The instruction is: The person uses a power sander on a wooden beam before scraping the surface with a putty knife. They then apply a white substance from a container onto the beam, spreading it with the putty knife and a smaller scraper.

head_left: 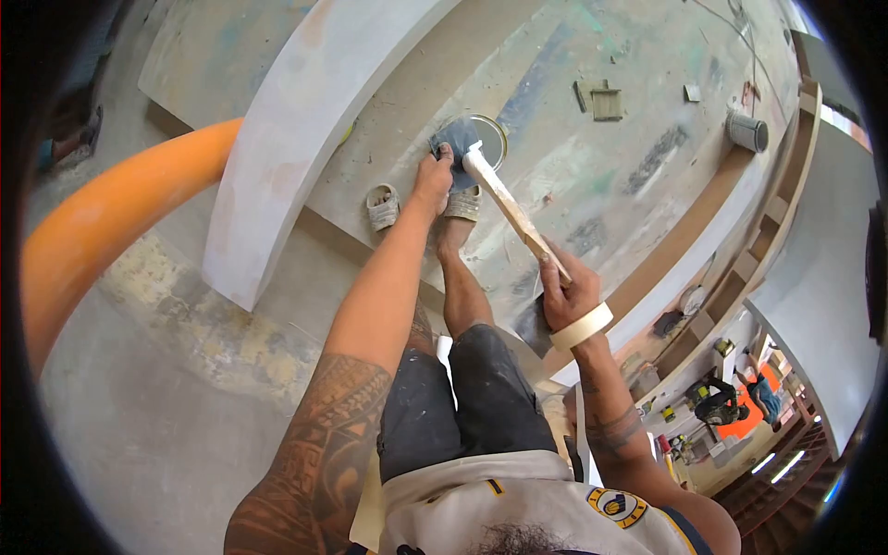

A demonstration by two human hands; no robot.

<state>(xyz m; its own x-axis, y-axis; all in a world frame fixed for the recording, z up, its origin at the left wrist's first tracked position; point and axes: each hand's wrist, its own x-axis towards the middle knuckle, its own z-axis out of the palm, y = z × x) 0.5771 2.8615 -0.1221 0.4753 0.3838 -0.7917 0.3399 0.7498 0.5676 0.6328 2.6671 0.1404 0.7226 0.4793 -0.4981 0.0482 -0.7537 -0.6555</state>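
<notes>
My left hand (435, 178) is closed on a dark, flat filler spreader (448, 141), thumb pressed on its face. A wooden stick (507, 205) slants from my right hand (573, 294) to the spreader, its far end coated in white paste and overlapping the spreader's edge. My right fingers are wrapped round the near end of this stick. Below that hand a second dark, flat blade (533, 326) shows, partly hidden by it. Behind the spreader appears the round rim of a tin (502, 139). A roll of masking tape (583, 326) circles my right wrist.
A curved, pale panel (296, 120) rises on the left beside a thick orange hose (129, 199). On the stained board (592, 176) lie small scraps (607, 104). A metal can (746, 133) stands at right near a curved wooden frame (772, 213). Other people (760, 398) are far right.
</notes>
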